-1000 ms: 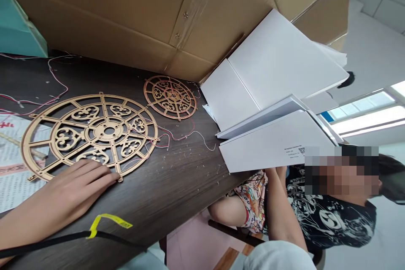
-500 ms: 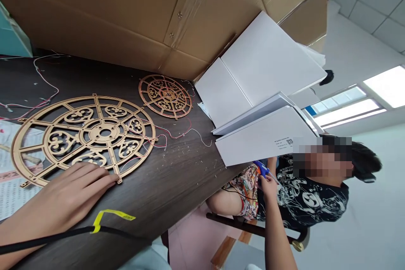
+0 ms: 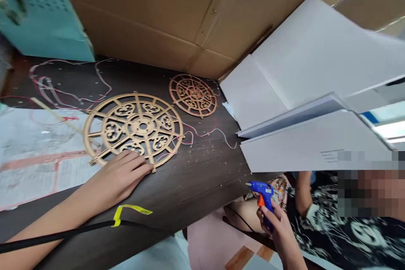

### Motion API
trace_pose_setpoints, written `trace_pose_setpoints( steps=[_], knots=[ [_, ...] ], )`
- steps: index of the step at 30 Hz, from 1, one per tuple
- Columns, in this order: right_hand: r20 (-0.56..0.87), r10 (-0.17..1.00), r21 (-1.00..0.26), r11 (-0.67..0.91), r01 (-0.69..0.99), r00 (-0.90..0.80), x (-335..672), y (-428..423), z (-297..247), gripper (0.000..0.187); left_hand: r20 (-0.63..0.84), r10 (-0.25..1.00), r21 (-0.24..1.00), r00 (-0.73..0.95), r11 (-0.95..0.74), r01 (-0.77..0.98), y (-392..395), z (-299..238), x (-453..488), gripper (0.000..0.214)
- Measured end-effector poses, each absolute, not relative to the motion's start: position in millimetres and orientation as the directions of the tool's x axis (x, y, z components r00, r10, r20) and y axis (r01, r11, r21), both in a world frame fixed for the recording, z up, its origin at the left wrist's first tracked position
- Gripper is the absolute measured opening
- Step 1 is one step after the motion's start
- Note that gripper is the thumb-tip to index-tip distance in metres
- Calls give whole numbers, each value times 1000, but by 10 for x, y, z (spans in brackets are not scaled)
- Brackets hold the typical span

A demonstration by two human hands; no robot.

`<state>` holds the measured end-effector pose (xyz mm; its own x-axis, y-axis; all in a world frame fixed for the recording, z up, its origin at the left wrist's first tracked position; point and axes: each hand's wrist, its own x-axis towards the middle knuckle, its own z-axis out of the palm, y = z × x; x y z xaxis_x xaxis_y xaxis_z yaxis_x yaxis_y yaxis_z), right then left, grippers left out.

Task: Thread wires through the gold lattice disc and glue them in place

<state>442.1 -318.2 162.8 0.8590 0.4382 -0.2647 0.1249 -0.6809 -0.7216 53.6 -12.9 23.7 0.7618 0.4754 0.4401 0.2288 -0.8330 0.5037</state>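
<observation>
My left hand (image 3: 126, 177) rests over the near rim of a large round openwork wooden panel (image 3: 143, 118). Its fingers are curled on the rim by a small tab, and some fingertips are hidden. The panel lies partly on the dark table and partly over a printed sheet (image 3: 41, 164). A blue hot glue gun (image 3: 265, 190) with an orange trigger is gripped in my right hand (image 3: 278, 223), its nozzle pointing left, past the table edge. Behind the large panel lies a smaller round openwork panel (image 3: 193, 100) with red wire on it.
Thin red and white wires (image 3: 71, 98) straggle over the table (image 3: 196, 177), among small scraps. A cardboard wall (image 3: 142, 12) and a teal box (image 3: 47, 21) stand behind. White boxes (image 3: 294, 143) are at right, near a seated person (image 3: 348, 236). A black cable (image 3: 76, 233) with a yellow tag (image 3: 118, 215) crosses in front.
My right hand has lifted the glue gun away from the seated person, toward the table edge. The view has swung left. My left hand stays on the large panel's rim.
</observation>
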Motion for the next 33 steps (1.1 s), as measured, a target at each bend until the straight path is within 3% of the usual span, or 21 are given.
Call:
trace_pose_setpoints(
  steps=[3,5,10,15,21,33],
  knots=[
    [-164,543,-550,-744,380,824,3853,-2652,1526,67,457,451,455,767,-859,234,-134,282,521,19],
    [-87,640,-488,-696,527,764,3509,-2284,1468,58,471,436,442,767,-869,223,-129,285,521,16],
    [26,788,-519,-515,682,615,3033,-1714,1247,49,482,436,448,760,-868,214,-121,317,528,14],
    [202,836,-412,-400,819,510,2855,-1595,1058,38,497,447,461,744,-862,210,-136,333,529,9],
    [497,837,-203,-144,969,228,2755,-1530,938,26,494,471,479,731,-849,223,-146,288,535,6],
    [555,821,-98,-97,990,136,2780,-1518,801,23,501,474,467,724,-852,235,-156,281,550,7]
  ],
)
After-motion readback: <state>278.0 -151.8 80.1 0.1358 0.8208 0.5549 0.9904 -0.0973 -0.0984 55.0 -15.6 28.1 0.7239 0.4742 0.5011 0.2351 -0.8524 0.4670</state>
